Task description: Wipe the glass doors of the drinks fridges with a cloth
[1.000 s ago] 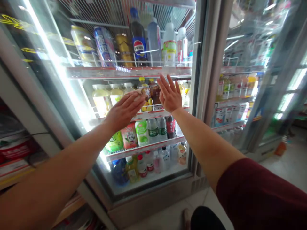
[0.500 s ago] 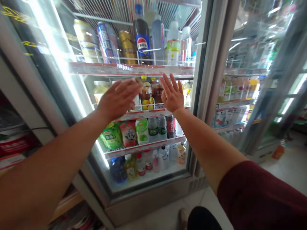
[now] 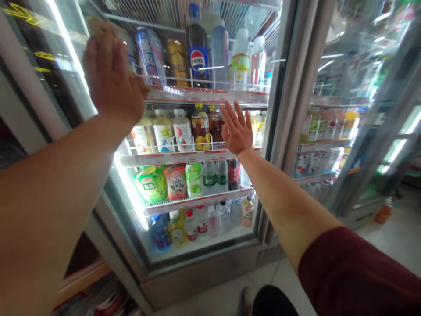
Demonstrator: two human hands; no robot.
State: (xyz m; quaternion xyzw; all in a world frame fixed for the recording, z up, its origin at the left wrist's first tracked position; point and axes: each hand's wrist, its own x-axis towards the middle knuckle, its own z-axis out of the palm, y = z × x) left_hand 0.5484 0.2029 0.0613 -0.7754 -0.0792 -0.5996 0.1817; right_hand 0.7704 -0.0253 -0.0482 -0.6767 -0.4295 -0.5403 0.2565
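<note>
My left hand is raised at the upper left of the fridge's glass door, pressing a crumpled beige cloth to the pane. Motion blurs the cloth, and its far side is hidden. Lower and to the right, my right hand lies against the glass with its fingers spread, holding nothing. The glass door stands closed in front of the drinks. Seen through it, a cola bottle is on the top shelf, and an iced tea bottle is just left of my right hand.
Shelves behind the glass carry cans, juice bottles and green and red drink pouches. A metal door frame separates this door from another glass-fronted fridge at right. Shelved goods sit at lower left; a tiled floor lies below.
My left hand has swept up and left across the glass with the cloth, from beside my right hand to the upper left corner. My right hand has stayed in place.
</note>
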